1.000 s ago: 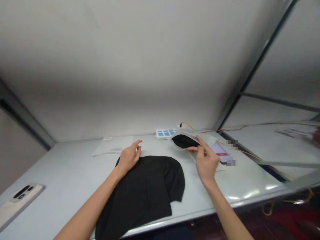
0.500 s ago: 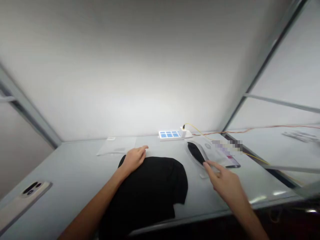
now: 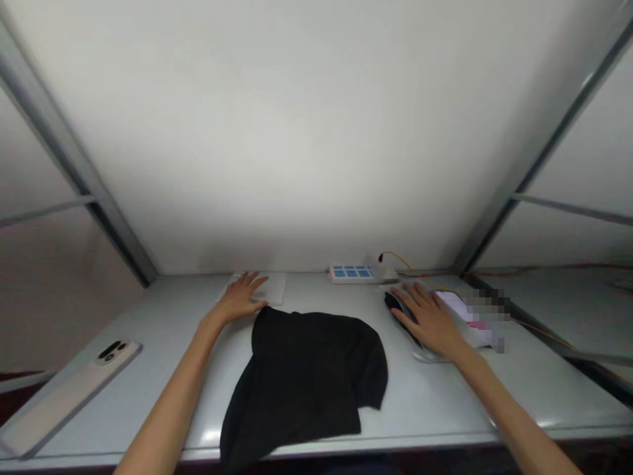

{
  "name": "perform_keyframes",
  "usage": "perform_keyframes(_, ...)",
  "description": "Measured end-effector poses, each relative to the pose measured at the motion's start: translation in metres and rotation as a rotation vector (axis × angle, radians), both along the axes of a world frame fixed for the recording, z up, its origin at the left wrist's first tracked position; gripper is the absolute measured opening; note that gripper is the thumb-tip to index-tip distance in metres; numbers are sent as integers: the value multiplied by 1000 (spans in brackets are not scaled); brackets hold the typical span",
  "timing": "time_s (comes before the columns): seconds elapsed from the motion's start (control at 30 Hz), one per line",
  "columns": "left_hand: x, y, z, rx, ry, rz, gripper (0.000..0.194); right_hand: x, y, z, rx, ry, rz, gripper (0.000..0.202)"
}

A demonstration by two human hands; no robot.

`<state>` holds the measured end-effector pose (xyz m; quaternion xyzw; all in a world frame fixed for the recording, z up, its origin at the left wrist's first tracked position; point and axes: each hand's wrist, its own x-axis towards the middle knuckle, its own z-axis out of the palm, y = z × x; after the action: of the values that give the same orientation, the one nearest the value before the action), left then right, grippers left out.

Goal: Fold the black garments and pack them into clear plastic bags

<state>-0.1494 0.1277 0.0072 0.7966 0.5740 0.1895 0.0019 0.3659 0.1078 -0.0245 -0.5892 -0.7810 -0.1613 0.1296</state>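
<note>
Black cloth (image 3: 306, 376) lies spread on the grey table (image 3: 420, 409), its lower left part reaching over the front edge. My left hand (image 3: 241, 297) rests with fingers spread on a clear flat bag (image 3: 273, 288) behind the cloth's left corner. To the right, my right hand (image 3: 428, 315) lies flat, fingers apart, on a grey and black item in clear wrap (image 3: 395, 307). Part of that item is hidden under the palm. Neither hand grips anything visible.
A white phone (image 3: 74, 396) lies at the left. Against the back wall sits a power strip (image 3: 352, 274) with a yellow cable (image 3: 398, 258). Beside my right hand is a lit phone screen (image 3: 457, 307), partly blurred out. Metal frame posts rise at both sides.
My left hand has left the black cloth and moved left onto the clear bag. My right hand has gone from fingertips at the wrapped item's edge to lying flat over it. The view has shifted.
</note>
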Motion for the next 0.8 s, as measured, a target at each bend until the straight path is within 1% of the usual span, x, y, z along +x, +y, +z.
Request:
perform_keyframes(0.07, -21, -8, -4, -76, 19, -18, 69, -3, -1, 4, 27, -12, -3, 61)
perform_keyframes(0.13, -32, -14, -10, -120, 24, -39, 61, -18, -4, 16, 103, -8, -3, 61)
perform_keyframes(0.2, -34, -15, -16, -132, 21, -49, 49, -45, -11, 30, 182, 31, 35, 61)
perform_keyframes(0.23, -32, -14, -17, -127, 19, -44, 45, -63, -18, 37, 189, 62, 90, 61)
perform_keyframes(0.27, -30, -12, -18, -117, 17, -34, 44, -82, -26, 43, 154, 95, 170, 60)
perform_keyframes(0.3, -26, -10, -18, -105, 18, -22, 44, -101, -36, 47, 70, 115, 285, 59)
perform_keyframes(0.33, -22, -9, -16, -93, 21, -11, 44, -119, -47, 49, -52, 120, 417, 61)
perform_keyframes(0.37, -17, -11, -12, -81, 25, 2, 46, -135, -60, 50, -164, 121, 513, 64)
perform_keyframes(0.4, -11, -16, -6, -68, 29, 17, 48, -148, -72, 50, -247, 130, 574, 69)
perform_keyframes(0.43, -3, -27, 1, -50, 33, 25, 51, -157, -84, 48, -325, 135, 612, 76)
perform_keyframes(0.47, 5, -42, 9, -34, 38, 28, 56, -163, -96, 45, -388, 144, 625, 83)
perform_keyframes(0.5, 15, -62, 17, -5, 38, 24, 60, -164, -106, 41, -435, 157, 623, 89)
perform_keyframes(0.53, 26, -86, 24, 39, 45, -36, 65, -162, -115, 37, -469, 168, 614, 94)
perform_keyframes(0.57, 37, -113, 27, 35, 75, -135, 72, -157, -123, 33, -481, 180, 606, 98)
perform_keyframes(0.6, 47, -140, 28, -1, 131, -250, 81, -151, -131, 30, -477, 188, 598, 102)
perform_keyframes(0.63, 56, -166, 25, -20, 202, -352, 91, -143, -138, 26, -461, 187, 595, 106)
perform_keyframes(0.67, 63, -189, 18, 13, 267, -424, 92, -134, -145, 22, -425, 184, 610, 111)
perform_keyframes(0.7, 67, -207, 9, 92, 320, -487, 84, -125, -152, 19, -379, 177, 634, 115)
perform_keyframes(0.73, 68, -221, -1, 169, 355, -499, 76, -116, -159, 15, -328, 167, 652, 116)
perform_keyframes(0.77, 67, -231, -12, 206, 392, -477, 69, -108, -165, 10, -273, 151, 668, 113)
perform_keyframes(0.8, 63, -237, -21, 249, 394, -462, 63, -100, -170, 5, -214, 130, 675, 105)
